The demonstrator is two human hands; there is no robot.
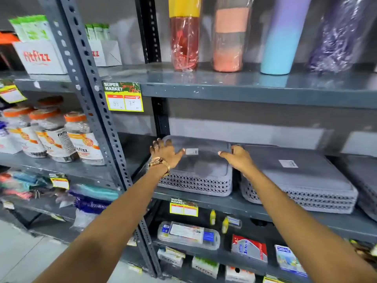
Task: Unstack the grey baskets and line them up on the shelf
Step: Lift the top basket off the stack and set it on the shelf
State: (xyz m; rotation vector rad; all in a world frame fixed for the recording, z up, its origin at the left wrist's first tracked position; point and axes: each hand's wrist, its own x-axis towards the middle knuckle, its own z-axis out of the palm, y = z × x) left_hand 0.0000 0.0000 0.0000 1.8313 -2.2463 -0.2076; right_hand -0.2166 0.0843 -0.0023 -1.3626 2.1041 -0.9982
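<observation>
A single grey lidded basket [202,172] with lattice sides stands at the left end of the grey metal shelf [255,211]. My left hand [166,153] lies flat on its lid near the left back corner, fingers spread. My right hand [236,157] grips the lid's right edge, fingers curled over it. Right beside it sits a stack of grey baskets [299,184], about three high, with a white label on top. Another grey basket [367,180] is cut off at the right edge.
Wrapped bottles [184,43] and a blue tumbler [281,37] stand on the shelf above. Orange-lidded jars [81,137] fill the left bay behind a perforated upright post [95,99]. Small boxed goods [188,234] lie on the shelf below.
</observation>
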